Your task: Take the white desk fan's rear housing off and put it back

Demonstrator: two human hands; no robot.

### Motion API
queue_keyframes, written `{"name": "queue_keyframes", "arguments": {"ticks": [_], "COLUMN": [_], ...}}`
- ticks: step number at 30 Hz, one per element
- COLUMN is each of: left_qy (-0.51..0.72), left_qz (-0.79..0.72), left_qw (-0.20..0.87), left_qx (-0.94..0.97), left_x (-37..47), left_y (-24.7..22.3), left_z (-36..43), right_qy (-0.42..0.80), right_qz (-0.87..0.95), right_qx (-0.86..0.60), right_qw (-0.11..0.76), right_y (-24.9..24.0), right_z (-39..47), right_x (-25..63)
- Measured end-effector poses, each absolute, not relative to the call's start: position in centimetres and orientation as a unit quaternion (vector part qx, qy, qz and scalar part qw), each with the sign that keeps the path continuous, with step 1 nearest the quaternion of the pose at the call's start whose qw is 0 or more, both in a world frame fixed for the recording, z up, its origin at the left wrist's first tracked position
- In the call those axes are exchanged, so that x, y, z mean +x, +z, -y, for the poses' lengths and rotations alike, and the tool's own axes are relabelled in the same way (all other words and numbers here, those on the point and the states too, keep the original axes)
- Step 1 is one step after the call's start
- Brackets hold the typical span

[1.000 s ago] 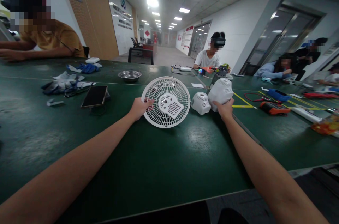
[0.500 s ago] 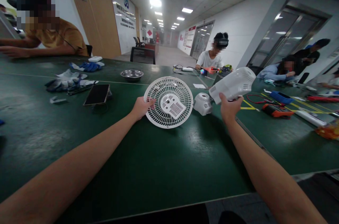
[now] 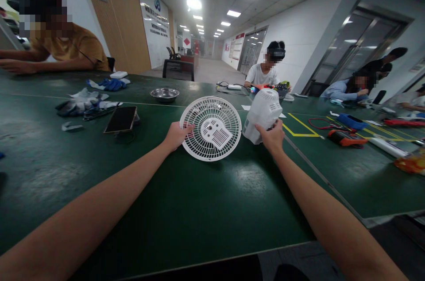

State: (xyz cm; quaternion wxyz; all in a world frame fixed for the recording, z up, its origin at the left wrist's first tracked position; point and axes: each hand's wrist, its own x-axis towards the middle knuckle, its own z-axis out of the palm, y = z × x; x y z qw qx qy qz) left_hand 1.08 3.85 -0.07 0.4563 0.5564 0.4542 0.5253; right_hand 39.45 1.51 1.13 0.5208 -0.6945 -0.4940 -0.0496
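My left hand [image 3: 175,136] is closed on the left rim of a round white fan grille [image 3: 210,128]. The grille faces me, its slotted centre plate showing. Close to its right edge, a white plastic fan housing [image 3: 263,113] stands roughly upright, tilted a little, with vent slots near its top. My right hand [image 3: 272,136] grips the lower right side of that housing, thumb on the near face. Whether the housing's lower end touches the table, I cannot tell. The smaller white vented piece seen beside the grille earlier is hidden now.
On the green table [image 3: 199,210] lie a tablet [image 3: 121,119], grey gloves [image 3: 81,102], blue gloves [image 3: 109,84] and a steel bowl [image 3: 164,94]. To the right are an orange multimeter [image 3: 347,137] and a blue case [image 3: 352,121]. Other people sit around the table.
My right hand has swung the white housing left and down, from slanting out to the right to nearly upright beside the grille. My left hand and the grille have hardly moved.
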Motion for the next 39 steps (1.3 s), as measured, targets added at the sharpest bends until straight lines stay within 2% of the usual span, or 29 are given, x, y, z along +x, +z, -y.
{"name": "queue_keyframes", "arguments": {"ticks": [6, 15, 23, 39], "left_qy": [0.53, 0.536, 0.538, 0.524], "left_qz": [-0.448, -0.459, -0.447, -0.464], "left_qw": [0.45, 0.457, 0.442, 0.445], "left_qx": [0.562, 0.541, 0.563, 0.558], "left_x": [1.1, 1.3, 1.1, 0.9], "left_y": [-0.2, -0.6, -0.7, -0.8], "left_z": [-3.9, -4.5, -4.5, -4.7], "right_qy": [-0.086, -0.041, -0.073, -0.091], "right_qz": [0.434, 0.425, 0.448, 0.478], "right_qx": [-0.68, -0.72, -0.639, -0.592], "right_qw": [0.585, 0.547, 0.621, 0.643], "right_y": [1.4, 1.1, 2.0, 1.8], "right_z": [-2.0, -2.2, -1.7, -2.2], "right_x": [42.2, 43.5, 43.2, 43.9]}}
